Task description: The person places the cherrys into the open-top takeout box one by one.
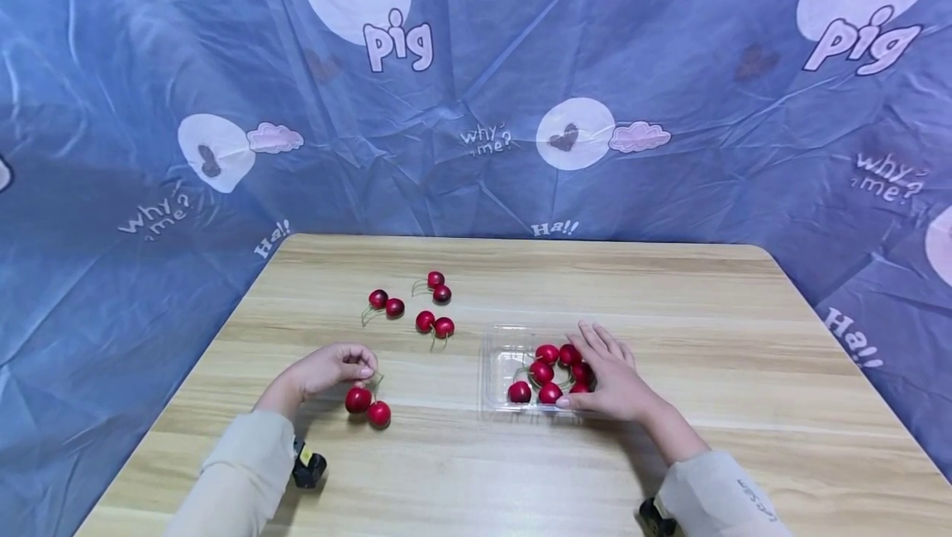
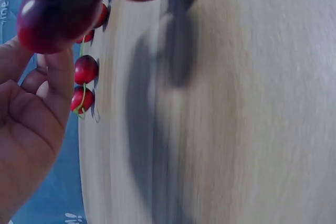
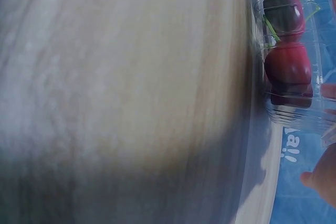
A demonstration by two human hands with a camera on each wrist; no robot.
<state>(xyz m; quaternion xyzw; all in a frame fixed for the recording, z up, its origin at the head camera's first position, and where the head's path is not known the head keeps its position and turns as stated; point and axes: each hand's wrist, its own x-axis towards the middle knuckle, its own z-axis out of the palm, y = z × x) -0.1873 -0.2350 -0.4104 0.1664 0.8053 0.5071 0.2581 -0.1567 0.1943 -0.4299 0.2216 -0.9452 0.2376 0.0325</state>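
The left hand (image 1: 335,370) pinches a red cherry pair (image 1: 359,400) by the stems, holding it above the left part of the wooden table (image 1: 461,471). The right hand (image 1: 613,380), fingers spread wide, rests at the right end of a transparent box (image 1: 500,372) containing several cherries (image 1: 541,373). Three further pairs (image 1: 395,307) lie left of the box, beyond the left hand.

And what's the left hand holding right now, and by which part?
The left hand pinches a pair of red cherries by their thin green stems, with the cherries hanging below.
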